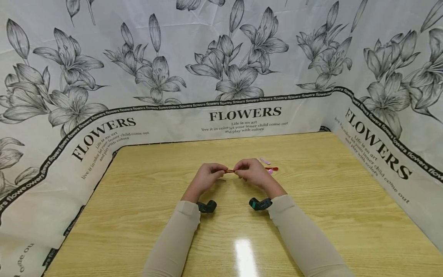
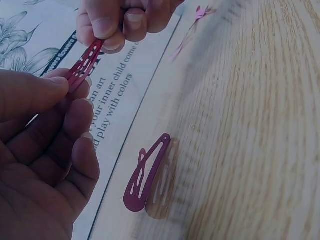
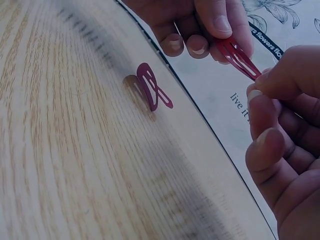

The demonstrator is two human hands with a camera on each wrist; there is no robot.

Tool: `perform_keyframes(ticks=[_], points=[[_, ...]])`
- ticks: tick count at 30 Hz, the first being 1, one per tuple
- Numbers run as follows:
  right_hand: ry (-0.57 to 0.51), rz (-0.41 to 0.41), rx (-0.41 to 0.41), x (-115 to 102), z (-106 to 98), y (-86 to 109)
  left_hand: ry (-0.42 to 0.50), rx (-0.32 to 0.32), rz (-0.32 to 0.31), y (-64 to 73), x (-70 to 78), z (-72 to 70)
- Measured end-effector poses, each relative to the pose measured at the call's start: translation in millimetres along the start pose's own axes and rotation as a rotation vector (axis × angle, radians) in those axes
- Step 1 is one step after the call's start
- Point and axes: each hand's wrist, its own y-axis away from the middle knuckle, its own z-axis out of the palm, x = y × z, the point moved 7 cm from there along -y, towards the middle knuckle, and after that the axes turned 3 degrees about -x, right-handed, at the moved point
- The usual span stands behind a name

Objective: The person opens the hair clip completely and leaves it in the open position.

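Between the two hands, above the table, is a red snap hair clip (image 2: 86,65) with slots along its body. My left hand (image 1: 207,177) pinches one end between thumb and fingers, and my right hand (image 1: 254,173) pinches the other end. In the right wrist view the held clip (image 3: 237,56) slants down from the left hand's fingers to the right thumb. The fingertips cover both its ends. Below the hands a second dark red snap clip (image 2: 146,175) lies on the table, its inner tongue sprung out from the frame.
Just beyond the right hand lie pink clips (image 1: 265,161) and a red clip (image 1: 273,169), partly hidden by that hand. The wooden table (image 1: 138,200) is bordered at the back and sides by a flower-printed cloth (image 1: 166,123).
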Motion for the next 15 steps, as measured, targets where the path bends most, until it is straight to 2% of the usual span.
perform_keyframes(ticks=[4,6,15], points=[[0.002,-0.015,0.002,-1,0,0.3,-0.003,-0.004,-0.008,0.3,-1.8,-0.7],[0.002,-0.025,0.004,8,1,-4.4,-0.004,-0.006,-0.009,-0.6,-5.1,-1.0],[0.012,-0.043,0.003,9,1,-5.0,0.077,-0.045,-0.004,-0.5,-7.5,0.8]])
